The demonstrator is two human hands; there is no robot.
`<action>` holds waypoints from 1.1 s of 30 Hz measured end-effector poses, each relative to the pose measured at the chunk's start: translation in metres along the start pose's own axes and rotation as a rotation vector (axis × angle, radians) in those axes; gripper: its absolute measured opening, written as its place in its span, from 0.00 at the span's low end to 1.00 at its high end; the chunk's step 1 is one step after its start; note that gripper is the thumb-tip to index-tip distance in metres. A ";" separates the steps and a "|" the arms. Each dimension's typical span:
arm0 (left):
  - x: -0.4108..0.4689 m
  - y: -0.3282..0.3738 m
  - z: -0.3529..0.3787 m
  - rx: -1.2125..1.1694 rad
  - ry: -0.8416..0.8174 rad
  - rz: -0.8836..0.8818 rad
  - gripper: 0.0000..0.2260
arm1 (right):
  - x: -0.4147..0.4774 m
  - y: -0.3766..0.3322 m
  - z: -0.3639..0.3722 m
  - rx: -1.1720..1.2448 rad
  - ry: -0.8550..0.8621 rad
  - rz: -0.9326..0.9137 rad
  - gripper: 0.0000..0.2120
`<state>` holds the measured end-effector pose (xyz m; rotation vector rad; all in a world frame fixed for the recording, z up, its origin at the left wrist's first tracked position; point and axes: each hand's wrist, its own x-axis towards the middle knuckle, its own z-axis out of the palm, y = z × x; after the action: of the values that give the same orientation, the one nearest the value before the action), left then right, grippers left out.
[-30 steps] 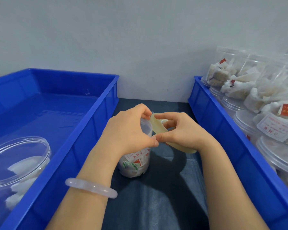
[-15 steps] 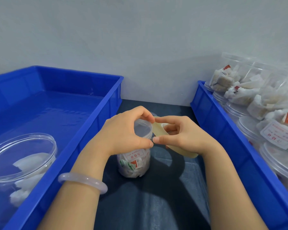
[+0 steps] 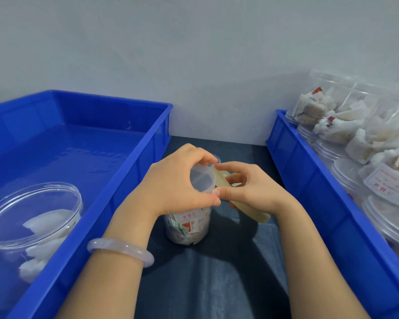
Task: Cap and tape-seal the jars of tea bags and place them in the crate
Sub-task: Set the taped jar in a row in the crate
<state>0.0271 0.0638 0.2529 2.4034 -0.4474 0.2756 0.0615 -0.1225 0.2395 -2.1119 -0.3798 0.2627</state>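
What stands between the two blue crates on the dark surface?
In the head view, a capped jar of tea bags stands there; the left hand grips its top, the right hand holds a tape roll.

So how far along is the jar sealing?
Done: one jar lies in the left crate. In hand: left hand grips the capped jar on the table; right hand pinches tape at its lid. Left: finish this seal, crate it, then probably the jars in the right crate.

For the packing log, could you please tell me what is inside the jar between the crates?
Tea bags with red and green tags show in the jar, low down; the left hand covers whatever lies higher.
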 end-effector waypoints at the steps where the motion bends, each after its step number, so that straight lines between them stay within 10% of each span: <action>1: 0.001 0.001 0.000 0.008 -0.012 -0.010 0.25 | 0.000 0.000 0.000 0.006 -0.001 0.013 0.35; 33: 0.010 0.002 -0.001 0.131 -0.083 -0.045 0.20 | 0.006 0.006 0.004 -0.111 0.020 -0.025 0.34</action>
<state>0.0351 0.0604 0.2579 2.5567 -0.4239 0.1914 0.0670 -0.1200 0.2314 -2.2148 -0.4175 0.2104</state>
